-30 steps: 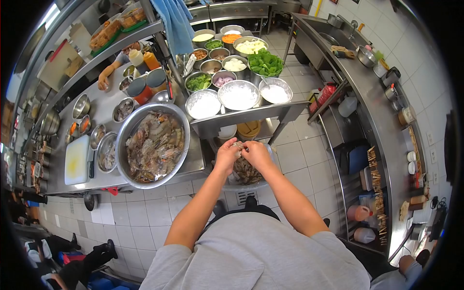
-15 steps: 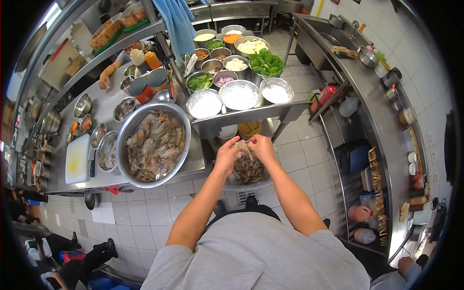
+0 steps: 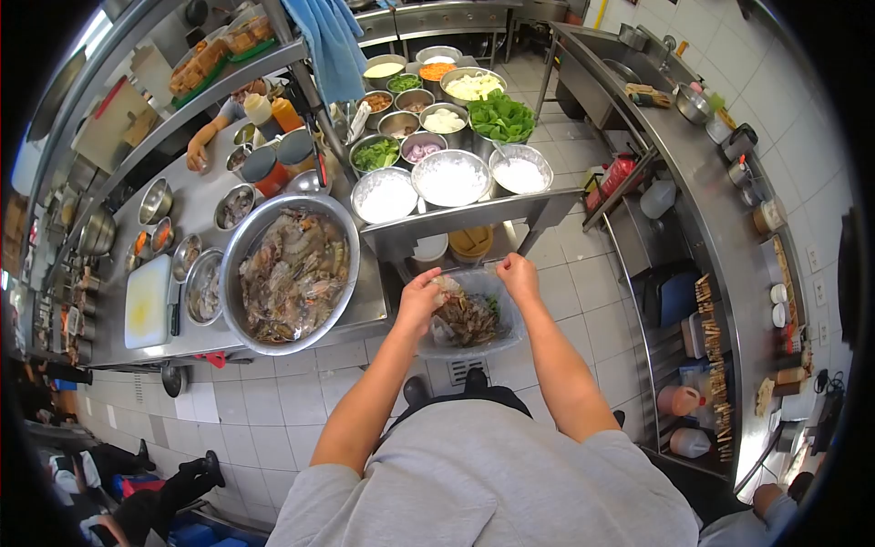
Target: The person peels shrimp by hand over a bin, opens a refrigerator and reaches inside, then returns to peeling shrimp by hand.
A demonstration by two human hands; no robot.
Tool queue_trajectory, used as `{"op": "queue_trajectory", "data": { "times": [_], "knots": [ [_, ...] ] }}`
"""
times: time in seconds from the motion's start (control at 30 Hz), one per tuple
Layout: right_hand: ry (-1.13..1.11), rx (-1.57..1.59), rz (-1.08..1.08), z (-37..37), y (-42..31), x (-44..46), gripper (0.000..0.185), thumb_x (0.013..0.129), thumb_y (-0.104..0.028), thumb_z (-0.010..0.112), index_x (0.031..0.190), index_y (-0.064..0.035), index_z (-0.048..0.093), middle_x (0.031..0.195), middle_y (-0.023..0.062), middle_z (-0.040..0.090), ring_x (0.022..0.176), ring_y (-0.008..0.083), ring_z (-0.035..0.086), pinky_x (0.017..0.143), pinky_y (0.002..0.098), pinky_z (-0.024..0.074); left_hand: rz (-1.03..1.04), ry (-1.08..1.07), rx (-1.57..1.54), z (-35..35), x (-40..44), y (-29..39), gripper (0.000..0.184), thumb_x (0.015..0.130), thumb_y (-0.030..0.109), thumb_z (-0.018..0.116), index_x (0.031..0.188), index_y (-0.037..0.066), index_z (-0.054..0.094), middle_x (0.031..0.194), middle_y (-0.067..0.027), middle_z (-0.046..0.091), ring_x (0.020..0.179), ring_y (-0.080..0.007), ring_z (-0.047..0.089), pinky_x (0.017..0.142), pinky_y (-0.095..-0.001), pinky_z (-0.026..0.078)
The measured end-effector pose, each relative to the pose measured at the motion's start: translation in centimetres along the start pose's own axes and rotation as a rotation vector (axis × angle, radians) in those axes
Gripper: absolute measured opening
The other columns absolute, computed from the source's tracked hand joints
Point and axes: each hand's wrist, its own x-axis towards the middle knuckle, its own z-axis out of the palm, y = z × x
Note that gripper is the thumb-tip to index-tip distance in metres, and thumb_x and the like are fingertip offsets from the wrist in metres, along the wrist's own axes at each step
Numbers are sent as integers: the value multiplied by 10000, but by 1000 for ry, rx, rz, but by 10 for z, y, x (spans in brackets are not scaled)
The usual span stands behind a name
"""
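Observation:
My left hand [image 3: 420,301] pinches a pale, partly peeled shrimp [image 3: 447,285] above a bin lined with clear plastic [image 3: 509,335]. Brown shrimp heads and shells [image 3: 472,321] lie in the bin, with a bit of green among them. Over the bin's far right rim is my right hand [image 3: 519,276], its fingers closed; whatever they grip, if anything, is too small to make out. To my left, a large steel bowl [image 3: 350,314] on the counter holds many whole raw shrimp [image 3: 296,273].
A white cutting board [image 3: 155,314], a knife [image 3: 173,317] and small bowls share the left counter. Beyond it rests another person's arm [image 3: 205,141]. Ahead stand bowls of white powder [image 3: 451,178], lettuce [image 3: 501,118] and cut vegetables. A steel counter [image 3: 693,182] runs along the right.
My hands were together at the shrimp. Now they are apart: the right has moved to the right, while the left stays with the shrimp, slightly lower. More of the bin shows.

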Motion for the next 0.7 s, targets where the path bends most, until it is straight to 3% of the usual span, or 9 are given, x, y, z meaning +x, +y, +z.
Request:
{"op": "queue_trajectory", "data": {
  "times": [0.07,0.13,0.17,0.27,0.37,0.4,0.53,0.63,0.7],
  "knots": [
    [-88,0,-6,-1,3,-1,90,754,-123,657,800,-61,704,752,186,678,759,363,674,722,454,544,32,-14,-2,-5,2,-1,507,900,18,531,1392,-21,415,1156,-125,651,871,-191,658,744,-286,536],
    [-333,20,-97,7,5,-2,180,763,-118,652,921,-66,719,923,195,695,913,344,665,831,434,528,-1,-14,31,2,-3,5,561,883,8,542,1421,-22,382,1116,-125,651,876,-188,653,737,-285,532],
    [-334,19,-97,10,6,-5,180,763,-118,652,921,-66,719,923,195,695,913,344,665,831,434,528,-33,-16,64,6,-4,8,617,867,-2,553,1449,-23,349,1075,-125,652,882,-185,648,730,-284,527],
    [-401,60,-296,-1,-31,-18,435,799,-111,646,1234,-103,643,1228,162,621,1177,326,555,988,387,454,-66,-67,157,3,6,4,709,871,34,571,1499,5,243,1131,-108,649,886,-174,645,780,-300,527],
    [-590,326,-317,-31,-77,-25,436,825,-137,663,1259,-119,628,1235,153,614,1177,319,552,981,382,461,-52,-93,211,6,12,5,755,856,12,564,1521,19,206,1101,-91,650,873,-157,633,777,-296,516],
    [-464,302,-457,-22,-73,-27,334,845,-165,671,1175,-113,677,1131,141,660,1087,307,602,927,377,486,-53,-96,212,8,11,7,755,856,12,564,1521,19,206,1101,-91,650,873,-157,633,777,-296,516],
    [-417,258,-492,-13,-66,-17,217,858,-133,668,1065,-89,714,989,130,693,897,257,663,801,358,522,8,-223,360,17,6,11,818,822,-39,539,1543,34,160,1274,-110,583,968,-142,601,807,-269,487],
    [-377,189,-381,-18,-71,-16,144,868,-146,671,970,-65,731,894,117,710,845,238,680,780,358,522,68,-310,440,17,4,11,858,803,-56,537,1552,43,130,1398,-131,502,1054,-141,570,836,-250,471],
    [-526,290,-205,-21,-73,-13,166,883,-167,671,1010,-74,724,1013,139,709,925,246,685,799,356,522,91,-324,500,17,3,11,876,795,-59,542,1554,47,119,1454,-143,456,1099,-144,552,852,-240,464]
  ]
}}
